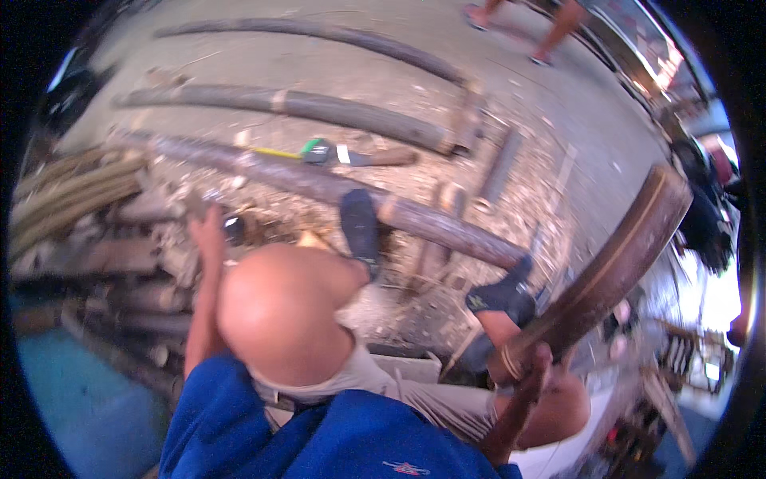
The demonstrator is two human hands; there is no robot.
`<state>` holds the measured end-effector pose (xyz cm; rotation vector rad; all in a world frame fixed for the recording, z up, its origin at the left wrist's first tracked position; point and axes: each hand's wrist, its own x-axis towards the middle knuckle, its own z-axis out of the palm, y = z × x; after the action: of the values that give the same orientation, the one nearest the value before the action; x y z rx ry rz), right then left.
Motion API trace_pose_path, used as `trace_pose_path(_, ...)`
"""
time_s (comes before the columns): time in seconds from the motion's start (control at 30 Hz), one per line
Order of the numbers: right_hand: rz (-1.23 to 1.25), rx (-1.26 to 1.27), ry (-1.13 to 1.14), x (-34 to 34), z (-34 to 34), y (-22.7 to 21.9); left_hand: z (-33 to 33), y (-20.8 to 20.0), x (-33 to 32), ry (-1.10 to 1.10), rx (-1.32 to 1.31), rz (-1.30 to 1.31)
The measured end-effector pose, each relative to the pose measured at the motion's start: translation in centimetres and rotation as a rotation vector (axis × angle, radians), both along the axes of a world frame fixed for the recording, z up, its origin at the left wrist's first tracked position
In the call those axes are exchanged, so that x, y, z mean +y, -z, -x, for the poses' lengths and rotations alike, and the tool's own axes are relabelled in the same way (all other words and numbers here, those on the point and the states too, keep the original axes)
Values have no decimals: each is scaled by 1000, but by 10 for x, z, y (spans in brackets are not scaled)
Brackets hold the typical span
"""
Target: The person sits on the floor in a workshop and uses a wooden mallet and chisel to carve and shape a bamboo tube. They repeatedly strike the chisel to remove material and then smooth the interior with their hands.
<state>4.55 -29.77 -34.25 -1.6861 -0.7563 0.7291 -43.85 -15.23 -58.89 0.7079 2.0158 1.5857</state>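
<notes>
My right hand [536, 371] is wrapped round the lower end of a thick brown bamboo length [610, 271], which slants up to the right beside my knee. My left hand [207, 227] reaches out past my left knee, beside a small dark round thing [232, 229]; motion smears its fingers, and I cannot tell whether it holds anything. Across the floor in front of me runs a long bamboo pole [295, 180], with my dark-shod foot [359, 227] against it. Just beyond lies a green and black tape measure [317, 152], its yellow blade drawn out to the left.
Two more bamboo poles [319, 108] [319, 32] lie farther off. Short bamboo pieces [500, 164] rest among wood shavings [311, 215]. Stacked bamboo [80, 199] fills the left side. Another person's legs [562, 28] show at the top right. Wooden furniture [686, 359] stands at the right.
</notes>
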Motion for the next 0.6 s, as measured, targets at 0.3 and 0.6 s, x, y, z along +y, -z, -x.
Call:
trace_pose_path(0.3, -59, 255, -166, 14, -71, 60, -95, -177, 149, 824, 329, -196)
trace_pose_path(0.6, 79, -318, -140, 20, -73, 53, -337, -96, 175, 838, -278, -301)
